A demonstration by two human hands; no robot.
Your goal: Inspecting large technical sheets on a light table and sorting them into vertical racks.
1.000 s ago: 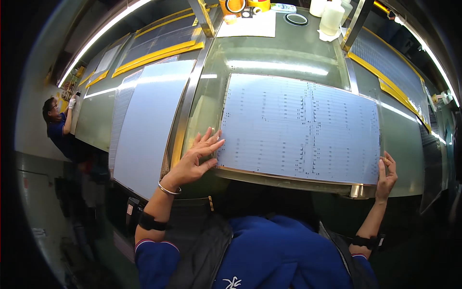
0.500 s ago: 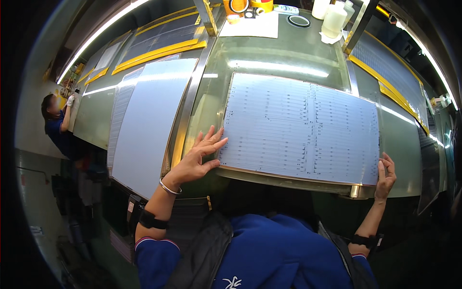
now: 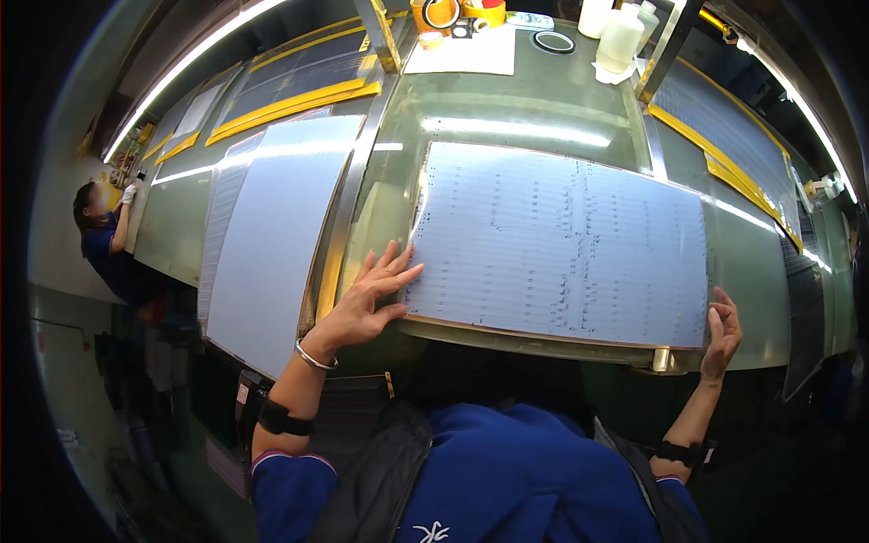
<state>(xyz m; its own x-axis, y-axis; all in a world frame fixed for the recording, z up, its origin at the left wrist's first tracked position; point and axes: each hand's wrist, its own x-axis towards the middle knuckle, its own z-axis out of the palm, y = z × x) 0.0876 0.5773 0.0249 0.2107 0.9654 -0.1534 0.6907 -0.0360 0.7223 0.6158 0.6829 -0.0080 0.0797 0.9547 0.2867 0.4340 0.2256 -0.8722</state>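
A pale blue-white flat panel [image 3: 543, 240], covered in rows of small dark marks, lies on the glass-like tabletop [image 3: 498, 100] in front of me. My left hand [image 3: 369, 294] rests at its lower left edge, fingers spread and thumb near the corner. At the lower right corner is my right hand [image 3: 721, 333], its fingers loosely bent and apart beside the panel's edge. Whether its fingertips touch the edge is hard to tell. Neither hand grips the panel.
A stack of plain pale sheets [image 3: 281, 226] lies left, past a metal strip [image 3: 347, 208]. Yellow-edged screens [image 3: 294, 110] stand behind. Bottles [image 3: 619, 41], tape rolls [image 3: 441, 13] and white paper [image 3: 462, 52] sit at the back. A co-worker [image 3: 109, 240] stands far left.
The whole scene has shifted slightly left in view. My right hand's fingers are a little farther from the panel's edge. My left hand keeps nearly the same place on the panel.
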